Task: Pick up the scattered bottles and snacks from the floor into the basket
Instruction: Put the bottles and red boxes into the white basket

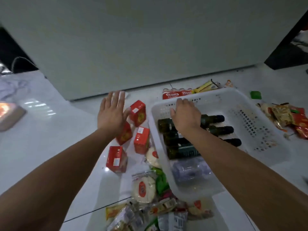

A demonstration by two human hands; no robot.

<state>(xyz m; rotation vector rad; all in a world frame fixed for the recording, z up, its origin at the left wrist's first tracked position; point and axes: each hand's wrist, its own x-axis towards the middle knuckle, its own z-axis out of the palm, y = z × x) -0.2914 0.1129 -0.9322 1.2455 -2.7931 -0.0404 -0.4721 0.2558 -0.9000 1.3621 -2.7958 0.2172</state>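
Observation:
A white perforated basket (246, 104) stands on the pale floor and holds three dark bottles (215, 119) lying side by side, plus a clear bottle with a purple label (190, 170) near its front. My right hand (185, 117) hovers palm down over the bottles, fingers near the basket's far left rim, holding nothing. My left hand (111, 112) is spread open beside the topmost of several red cartons (138, 113) left of the basket, thumb close to it. Round white snack packs (144, 189) and mixed wrappers (150, 214) lie in front of the basket.
A large white cabinet (133, 47) rises just behind. A red multi-pack (176, 95) and yellow wrappers (206, 86) lie behind the basket. More snack packets (290, 119) and a green block (255, 95) sit to the right. A glowing device (8, 114) lies far left.

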